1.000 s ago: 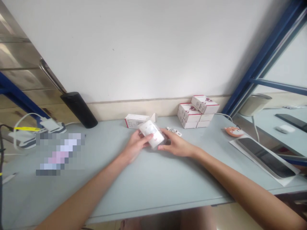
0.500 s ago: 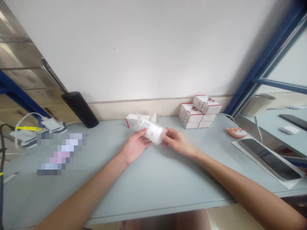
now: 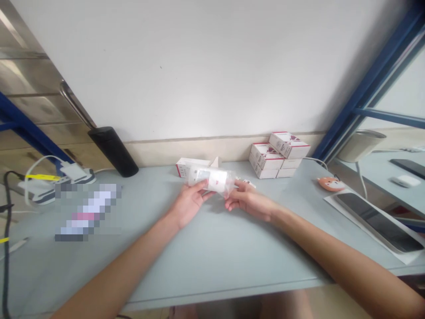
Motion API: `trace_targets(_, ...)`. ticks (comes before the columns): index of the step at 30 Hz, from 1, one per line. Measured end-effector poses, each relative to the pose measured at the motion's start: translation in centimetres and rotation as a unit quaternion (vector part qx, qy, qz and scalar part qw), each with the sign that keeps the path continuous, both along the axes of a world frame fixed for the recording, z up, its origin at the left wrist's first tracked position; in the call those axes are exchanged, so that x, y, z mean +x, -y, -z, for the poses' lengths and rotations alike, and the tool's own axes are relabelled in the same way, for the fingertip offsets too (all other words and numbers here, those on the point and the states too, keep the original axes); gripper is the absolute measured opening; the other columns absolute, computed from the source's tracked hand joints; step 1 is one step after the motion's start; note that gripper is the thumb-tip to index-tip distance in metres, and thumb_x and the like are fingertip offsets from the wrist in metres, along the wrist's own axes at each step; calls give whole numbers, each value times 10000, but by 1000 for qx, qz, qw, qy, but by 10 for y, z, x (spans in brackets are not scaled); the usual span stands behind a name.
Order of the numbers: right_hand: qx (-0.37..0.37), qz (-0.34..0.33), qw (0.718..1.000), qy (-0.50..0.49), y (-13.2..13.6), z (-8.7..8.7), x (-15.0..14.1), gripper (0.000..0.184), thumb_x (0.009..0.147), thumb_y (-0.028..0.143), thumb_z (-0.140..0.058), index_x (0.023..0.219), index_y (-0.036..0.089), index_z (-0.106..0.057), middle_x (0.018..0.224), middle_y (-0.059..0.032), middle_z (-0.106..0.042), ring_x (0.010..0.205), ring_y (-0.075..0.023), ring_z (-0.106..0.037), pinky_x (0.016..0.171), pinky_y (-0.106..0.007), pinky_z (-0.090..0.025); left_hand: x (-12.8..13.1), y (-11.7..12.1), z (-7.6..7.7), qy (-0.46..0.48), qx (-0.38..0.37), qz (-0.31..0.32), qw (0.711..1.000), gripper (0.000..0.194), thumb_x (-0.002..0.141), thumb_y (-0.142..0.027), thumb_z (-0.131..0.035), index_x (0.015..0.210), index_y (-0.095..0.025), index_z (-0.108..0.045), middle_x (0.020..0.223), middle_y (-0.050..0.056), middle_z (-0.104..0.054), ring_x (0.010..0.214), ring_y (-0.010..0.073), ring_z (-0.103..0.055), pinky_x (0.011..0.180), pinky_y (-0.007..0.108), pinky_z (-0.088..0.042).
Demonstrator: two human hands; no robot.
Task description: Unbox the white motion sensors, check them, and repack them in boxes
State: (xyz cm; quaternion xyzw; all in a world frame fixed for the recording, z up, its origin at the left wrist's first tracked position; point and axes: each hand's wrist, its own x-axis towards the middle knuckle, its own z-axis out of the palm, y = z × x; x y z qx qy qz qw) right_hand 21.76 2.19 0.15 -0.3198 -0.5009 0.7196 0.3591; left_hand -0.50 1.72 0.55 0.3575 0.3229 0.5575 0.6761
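Clear plastic bag (image 3: pixel 210 179) had swung level since prev. frame, long axis now approx 3-to-9 o'clock, less tilted. Nearest: pale grey-blue table (image 3: pixel 226 292), front edge at 6 o'clock, both forearms resting out over it. L hand (image 3: pixel 191 204) at approx 7 o'clock from bag, fingers pressed together, pinching bag's L half w/ thumb on top. R hand (image 3: pixel 249 201) at 4 o'clock, fingers loosely together, tips at bag's lower R end; thumb not visible, so grip cannot be confirmed. L hand covered more of bag, R hand only at its end. Bag lay above table, just behind both hands, white item (image 3: pixel 206 177) inside, red marks faintly visible.

Behind, at 1 o'clock: small white parts (image 3: pixel 245 181), just beyond R fingers. Further: open white carton (image 3: pixel 192 167) at 12; stack of white red-edged boxes (image 3: pixel 277 155) at 1. At 3: fox-shaped orange item (image 3: pixel 330 184), dark-screened tablet (image 3: pixel 375 221) on white sheet. At 10: black cylinder (image 3: pixel 113 150), pixelated area (image 3: pixel 88 212), white charger w/ cables (image 3: pixel 43 186).
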Motion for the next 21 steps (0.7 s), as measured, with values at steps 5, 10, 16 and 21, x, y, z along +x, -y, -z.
trace_targets(5,18,23,1000,11,-11,-2,9,328,828,290,-816,1112,216,-670,858,-7,-682,741,-146,-652,776,-317,-587,-1,0,-7,-5,10,-26,1000,439,830,-152,-819,1252,-185,-707,1273,86,-766,1200,263,-705,1045,422,-576)
trace_targets(10,62,90,993,37,-17,3,14,449,936,503,-724,1309,268,-640,1177,-67,-686,920,-176,-705,814,-321,-614,-1,-1,-9,-13,20,-51,998,493,812,-152,-838,1277,-188,-675,1278,89,-761,1273,287,-674,1082,463,-564)
trace_targets(16,82,89,992,26,-7,5,0,607,878,621,-767,1325,236,-626,1146,-94,-735,849,-190,-736,851,-377,-639,4,5,-3,-60,25,-15,998,526,814,-190,-852,1291,-210,-633,1305,98,-742,1309,312,-654,1111,499,-542)
trace_targets(21,55,158,986,14,-10,8,-2,424,781,516,-887,991,184,-729,1018,-56,-752,702,-134,-697,743,-318,-623,3,6,-1,-90,49,-1,995,722,811,-223,-867,1424,-291,-493,1389,85,-667,1318,300,-641,1105,520,-559)
